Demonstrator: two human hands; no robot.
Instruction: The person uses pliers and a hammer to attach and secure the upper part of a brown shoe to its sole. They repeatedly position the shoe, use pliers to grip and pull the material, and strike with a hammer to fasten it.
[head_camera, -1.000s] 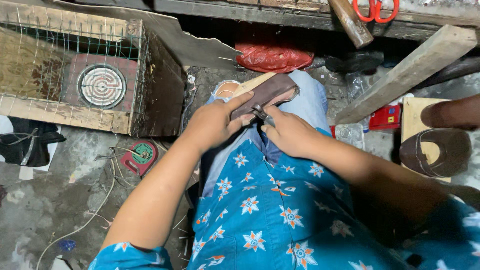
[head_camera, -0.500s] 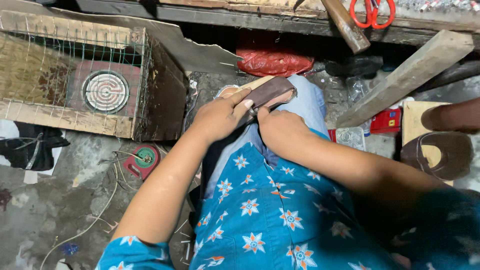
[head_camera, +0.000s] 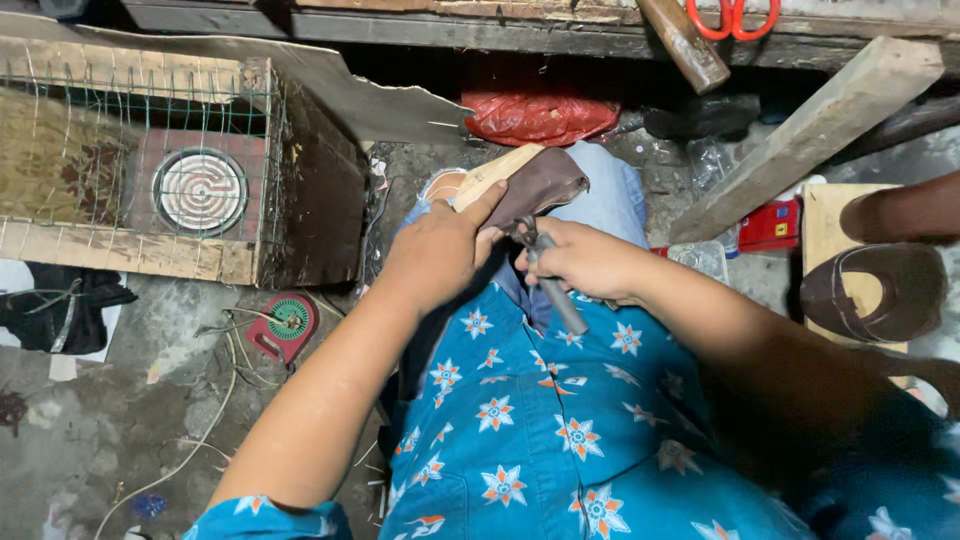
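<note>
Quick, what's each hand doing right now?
Left hand: closed on the leather-covered wooden block.
Right hand: closed on metal pliers.

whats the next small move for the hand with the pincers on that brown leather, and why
Probably a short, firm pull of the leather toward the body. The right hand holds the pincers with their head at the leather's lower edge, while the left hand pins the leather onto the wooden form, thumb on top. Whether the jaws already bite the edge is hidden.
</note>
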